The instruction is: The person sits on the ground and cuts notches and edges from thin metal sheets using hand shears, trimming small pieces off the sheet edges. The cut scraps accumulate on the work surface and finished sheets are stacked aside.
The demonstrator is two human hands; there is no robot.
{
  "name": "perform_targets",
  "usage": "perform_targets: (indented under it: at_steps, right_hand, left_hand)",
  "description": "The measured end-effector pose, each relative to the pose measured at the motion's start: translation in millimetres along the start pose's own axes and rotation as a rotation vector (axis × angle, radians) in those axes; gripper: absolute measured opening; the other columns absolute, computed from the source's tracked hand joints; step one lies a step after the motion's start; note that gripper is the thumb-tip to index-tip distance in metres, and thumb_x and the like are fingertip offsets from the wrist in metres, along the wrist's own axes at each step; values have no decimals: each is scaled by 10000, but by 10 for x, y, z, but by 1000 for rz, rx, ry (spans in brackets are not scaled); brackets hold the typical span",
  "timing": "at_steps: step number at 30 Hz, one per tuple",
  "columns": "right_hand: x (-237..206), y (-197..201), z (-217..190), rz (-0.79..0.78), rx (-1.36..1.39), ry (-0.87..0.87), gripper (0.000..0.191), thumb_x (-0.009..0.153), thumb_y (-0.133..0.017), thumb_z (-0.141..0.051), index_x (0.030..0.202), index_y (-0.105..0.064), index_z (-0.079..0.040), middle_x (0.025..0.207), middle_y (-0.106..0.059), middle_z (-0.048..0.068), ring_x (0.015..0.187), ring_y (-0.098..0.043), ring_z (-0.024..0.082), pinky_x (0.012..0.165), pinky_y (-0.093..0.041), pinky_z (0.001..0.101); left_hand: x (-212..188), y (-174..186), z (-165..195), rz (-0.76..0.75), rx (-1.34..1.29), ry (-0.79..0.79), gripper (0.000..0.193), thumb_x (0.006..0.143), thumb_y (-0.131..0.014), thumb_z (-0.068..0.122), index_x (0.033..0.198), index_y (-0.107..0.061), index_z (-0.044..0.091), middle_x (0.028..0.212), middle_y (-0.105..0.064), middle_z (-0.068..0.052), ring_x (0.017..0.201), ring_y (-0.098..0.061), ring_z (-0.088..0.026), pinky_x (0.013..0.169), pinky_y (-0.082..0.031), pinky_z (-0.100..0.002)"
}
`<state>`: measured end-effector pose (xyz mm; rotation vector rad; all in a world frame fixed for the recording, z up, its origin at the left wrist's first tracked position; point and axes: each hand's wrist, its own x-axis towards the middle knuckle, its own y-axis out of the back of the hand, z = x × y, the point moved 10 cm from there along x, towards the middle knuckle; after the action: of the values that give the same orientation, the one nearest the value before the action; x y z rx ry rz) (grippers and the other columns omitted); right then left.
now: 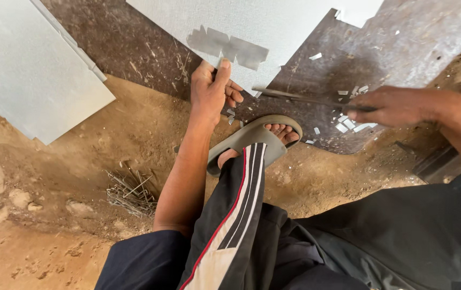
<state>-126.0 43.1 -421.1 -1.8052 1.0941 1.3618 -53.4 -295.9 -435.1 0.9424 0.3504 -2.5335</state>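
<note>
Left hand [211, 91] pins the pale grey flat sheet [252, 27]; right hand [394, 106] grips a long thin metal blade [295, 96], mid-cut; next, a steady stroke

Sheet panel [273, 27] lies on the board [402, 48], held at its near edge by the left hand [211, 91]. Right hand [397, 106] holds a blade [295, 96] rightward of it. Sandalled foot [257, 139] sits between; stacked panels [31, 70] lie far left.
</note>
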Motion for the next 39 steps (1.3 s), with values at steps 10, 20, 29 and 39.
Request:
perform_targets:
  at_steps: [10,20,29,39]
  right_hand:
    - [190,215,-28,-33,-91,-47,915,853,-271,-767,1562,-380,-199,1637,-338,136,1552,-278,344,1241,-227,665]
    - [246,306,-180,74,-179,143,867,949,-252,-739,1441,-467,-58,1525,-370,250,1423,-347,421,1101,-323,657]
    - [290,505,-131,32,-248,36,228,956,-510,-271,1030,-657,-113,679,-480,-8,525,-431,143,461,-437,339]
    - [235,390,-265,-52,-175,105,622,1008,-275,-709,1107,-595,-185,959,-530,-13,876,-505,148,799,-509,461]
  left_hand:
    - [14,32,-45,4,-59,-23,300,1034,-617,274,1016,-556,-19,685,-689,-180,483,-664,-172,367,-443,-259]
    - [-28,23,-17,16,-66,2,268,1027,-639,271,1024,-587,9,686,-681,-159,450,-611,-135,366,-400,-244]
    - [6,25,-23,17,-82,14,228,1006,-663,236,986,-614,14,711,-703,-147,435,-584,-121,356,-359,-238]
    - [69,-1,-102,-58,-188,-58,180,1013,-699,170,996,-665,-6,733,-612,-68,460,-434,-68,380,-312,-243]
